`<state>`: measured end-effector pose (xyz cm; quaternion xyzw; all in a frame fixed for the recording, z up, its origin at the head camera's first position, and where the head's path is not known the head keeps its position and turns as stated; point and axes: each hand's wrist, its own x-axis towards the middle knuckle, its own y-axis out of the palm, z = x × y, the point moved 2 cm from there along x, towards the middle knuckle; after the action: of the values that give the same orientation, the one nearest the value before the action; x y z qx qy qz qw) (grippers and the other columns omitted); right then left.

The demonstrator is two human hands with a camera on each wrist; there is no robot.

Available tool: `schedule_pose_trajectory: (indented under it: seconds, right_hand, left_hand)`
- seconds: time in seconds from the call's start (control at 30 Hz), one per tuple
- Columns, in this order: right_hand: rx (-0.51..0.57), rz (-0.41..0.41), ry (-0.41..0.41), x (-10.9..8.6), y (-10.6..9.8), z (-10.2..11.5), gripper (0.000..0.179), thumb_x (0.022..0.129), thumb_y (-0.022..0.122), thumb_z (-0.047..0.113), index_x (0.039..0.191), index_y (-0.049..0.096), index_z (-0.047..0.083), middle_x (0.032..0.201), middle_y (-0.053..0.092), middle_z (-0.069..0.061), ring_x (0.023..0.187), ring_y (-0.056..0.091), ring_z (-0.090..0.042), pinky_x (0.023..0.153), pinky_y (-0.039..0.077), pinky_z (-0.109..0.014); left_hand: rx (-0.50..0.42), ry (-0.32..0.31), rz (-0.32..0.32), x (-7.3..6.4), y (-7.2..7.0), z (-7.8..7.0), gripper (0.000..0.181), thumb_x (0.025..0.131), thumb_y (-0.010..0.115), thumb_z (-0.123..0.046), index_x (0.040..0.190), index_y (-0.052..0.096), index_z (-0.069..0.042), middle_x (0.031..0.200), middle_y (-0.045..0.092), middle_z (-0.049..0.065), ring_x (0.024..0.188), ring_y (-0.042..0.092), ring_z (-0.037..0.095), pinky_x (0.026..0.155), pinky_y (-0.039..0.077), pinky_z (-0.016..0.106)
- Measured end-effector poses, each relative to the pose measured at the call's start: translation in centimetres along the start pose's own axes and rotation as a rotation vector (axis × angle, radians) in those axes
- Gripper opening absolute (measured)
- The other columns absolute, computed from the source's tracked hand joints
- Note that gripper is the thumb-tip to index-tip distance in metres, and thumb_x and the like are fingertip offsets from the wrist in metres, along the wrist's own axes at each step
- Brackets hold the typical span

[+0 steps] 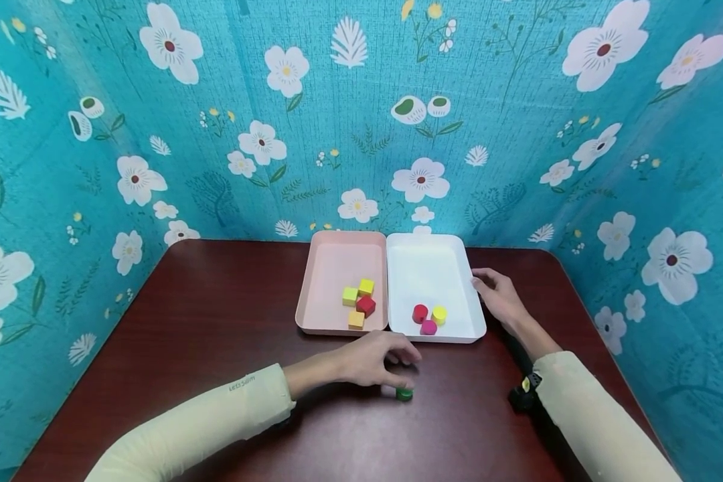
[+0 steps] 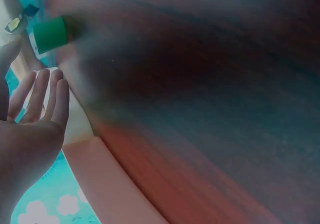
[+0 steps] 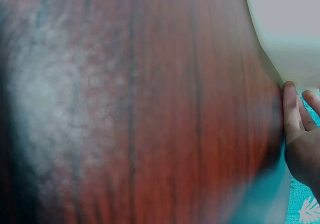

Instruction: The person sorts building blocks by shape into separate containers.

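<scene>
A green cylinder block stands on the dark wooden table, in front of the two trays. My left hand hovers over it from the left, thumb tip close by the block and the other fingers spread away from it. In the left wrist view a gap shows between those fingers and the green cylinder; whether the thumb touches it I cannot tell. At the right side of the white tray, my right hand rests its fingertips against the wall. That hand's fingers look mostly straight in the right wrist view.
Inside the white tray lie red, yellow and magenta cylinders. The pink tray beside it holds several cubes, yellow, yellow-green, orange and red. A flowered blue cloth hangs behind and around the table.
</scene>
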<state>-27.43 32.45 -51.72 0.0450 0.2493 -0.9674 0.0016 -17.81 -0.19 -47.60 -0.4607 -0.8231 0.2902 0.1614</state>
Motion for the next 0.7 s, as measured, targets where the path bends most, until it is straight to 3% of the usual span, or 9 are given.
schedule_pose_trajectory:
  seconds: [0.23, 0.4, 0.7]
  right_hand:
    - [0.005, 0.007, -0.010, -0.1, 0.1, -0.1, 0.049, 0.115, 0.046, 0.030, 0.155, 0.048, 0.002, 0.145, 0.057, -0.023, 0.120, 0.059, -0.034, 0.087, 0.053, -0.021]
    - [0.012, 0.011, -0.015, -0.3, 0.2, -0.2, 0.049, 0.115, 0.045, 0.031, 0.154, 0.049, 0.001, 0.144, 0.057, -0.023, 0.121, 0.059, -0.033, 0.086, 0.052, -0.021]
    - [-0.002, -0.005, -0.038, 0.0, 0.0, 0.0, 0.049, 0.115, 0.046, 0.031, 0.153, 0.050, 0.001, 0.142, 0.058, -0.024, 0.120, 0.059, -0.033, 0.084, 0.052, -0.020]
  left_hand:
    - [-0.021, 0.022, 0.006, -0.5, 0.8, 0.4, 0.042, 0.091, 0.087, -0.021, 0.126, 0.071, -0.006, 0.121, 0.073, 0.002, 0.107, 0.068, 0.008, 0.096, 0.055, 0.021]
    - [0.018, 0.034, 0.014, -0.9, 1.4, 0.5, 0.042, 0.090, 0.088, -0.024, 0.125, 0.072, -0.007, 0.118, 0.073, -0.002, 0.104, 0.066, 0.002, 0.093, 0.055, 0.018]
    - [0.076, 0.060, 0.003, -1.0, 1.3, 0.3, 0.035, 0.090, 0.088, -0.020, 0.120, 0.074, -0.009, 0.113, 0.072, -0.007, 0.102, 0.066, 0.002, 0.091, 0.054, 0.015]
